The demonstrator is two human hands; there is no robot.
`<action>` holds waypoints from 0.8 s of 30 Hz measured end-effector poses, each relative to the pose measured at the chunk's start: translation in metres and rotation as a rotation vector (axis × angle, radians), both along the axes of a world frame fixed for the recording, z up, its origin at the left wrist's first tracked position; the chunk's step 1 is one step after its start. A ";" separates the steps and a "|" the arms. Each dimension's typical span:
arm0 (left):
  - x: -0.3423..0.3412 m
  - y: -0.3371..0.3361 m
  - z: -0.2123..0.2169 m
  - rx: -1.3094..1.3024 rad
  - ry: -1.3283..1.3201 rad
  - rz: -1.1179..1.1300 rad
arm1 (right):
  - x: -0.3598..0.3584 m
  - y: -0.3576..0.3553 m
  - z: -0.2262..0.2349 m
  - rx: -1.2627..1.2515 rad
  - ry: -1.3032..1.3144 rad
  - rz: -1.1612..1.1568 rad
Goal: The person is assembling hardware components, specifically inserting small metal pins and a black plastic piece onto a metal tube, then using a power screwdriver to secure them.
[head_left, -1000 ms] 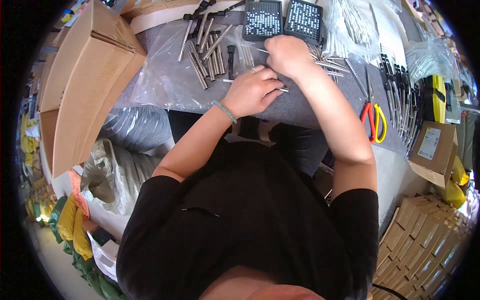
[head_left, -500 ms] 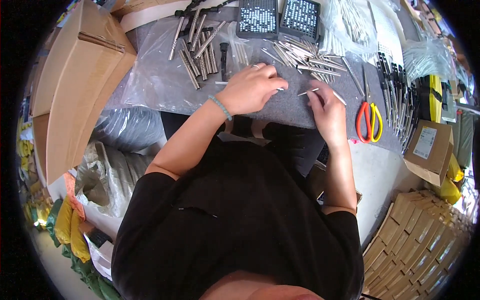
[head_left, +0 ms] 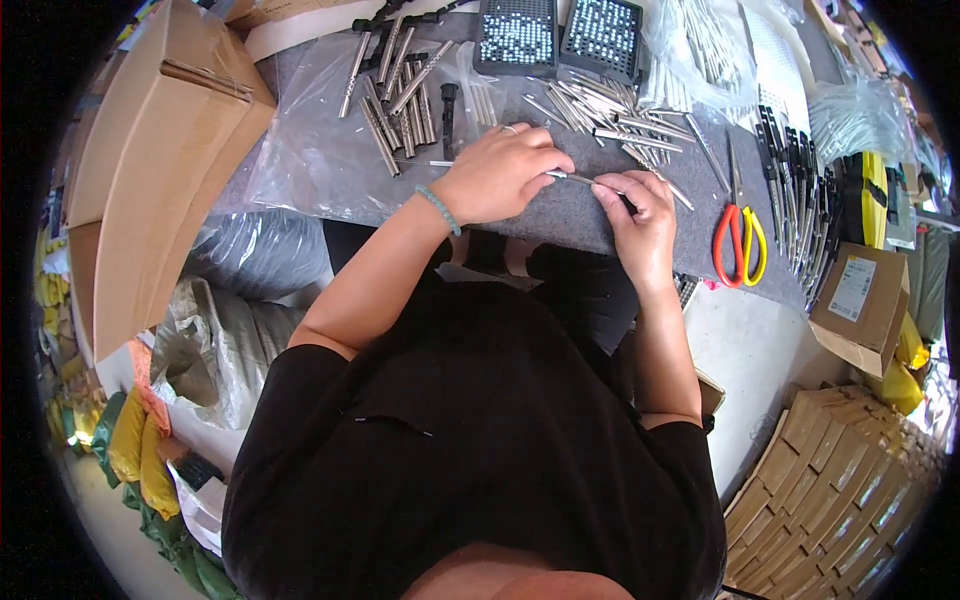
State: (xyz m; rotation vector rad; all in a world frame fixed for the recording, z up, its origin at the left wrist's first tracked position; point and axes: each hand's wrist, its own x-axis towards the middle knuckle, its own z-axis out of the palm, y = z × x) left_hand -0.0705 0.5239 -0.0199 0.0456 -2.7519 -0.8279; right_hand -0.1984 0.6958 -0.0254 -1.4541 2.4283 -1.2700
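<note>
Near the front edge of the grey table (head_left: pixel 400 195), my left hand (head_left: pixel 505 172) pinches a small silvery piece (head_left: pixel 557 174) between thumb and fingers. My right hand (head_left: pixel 640 208) is closed on a thin metal rod (head_left: pixel 580 179). The rod's left end meets the silvery piece; whether it is inside or only touching, I cannot tell. Just beyond my hands lies a loose pile of metal tubes (head_left: pixel 610 110). Thicker tubes with patterned surfaces (head_left: pixel 410 105) lie on clear plastic at the left, beside a short black part (head_left: pixel 448 115).
Two black trays (head_left: pixel 516 38) of small shiny pieces stand at the back. To the right lie scissors with red and yellow handles (head_left: pixel 740 245) and a row of black-and-silver rods (head_left: pixel 790 190). A large cardboard box (head_left: pixel 165 170) rises at the left. Bagged rods (head_left: pixel 700 45) lie at back right.
My right hand has moved left toward my left hand and turned. The rod, apart from the left hand's piece before, now meets it.
</note>
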 end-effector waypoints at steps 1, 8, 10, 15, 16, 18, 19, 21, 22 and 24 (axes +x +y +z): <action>0.000 0.000 0.000 0.003 -0.002 0.005 | 0.001 -0.001 -0.001 -0.001 0.001 0.000; -0.001 0.000 0.000 -0.008 -0.002 -0.004 | 0.004 -0.012 0.001 0.081 0.062 -0.013; -0.001 -0.001 0.001 0.005 -0.014 -0.004 | 0.003 -0.013 0.002 0.090 0.083 0.026; -0.002 -0.001 0.000 0.001 -0.012 -0.008 | -0.005 -0.008 -0.001 0.086 0.095 0.101; -0.003 -0.001 0.001 0.003 -0.002 -0.008 | -0.004 -0.009 -0.002 0.088 0.095 0.102; -0.003 -0.002 0.001 0.053 0.006 0.022 | 0.000 -0.016 -0.001 0.061 0.129 0.139; -0.002 -0.002 0.001 0.101 0.014 0.052 | 0.001 -0.018 0.000 0.063 0.128 0.139; -0.001 -0.002 -0.003 0.101 0.029 0.051 | 0.003 -0.021 0.003 0.027 0.161 0.117; -0.001 -0.002 -0.004 0.099 0.046 0.051 | 0.003 -0.023 0.002 0.027 0.161 0.117; -0.001 -0.003 -0.004 0.109 0.039 0.052 | 0.001 -0.025 -0.003 0.049 0.201 0.146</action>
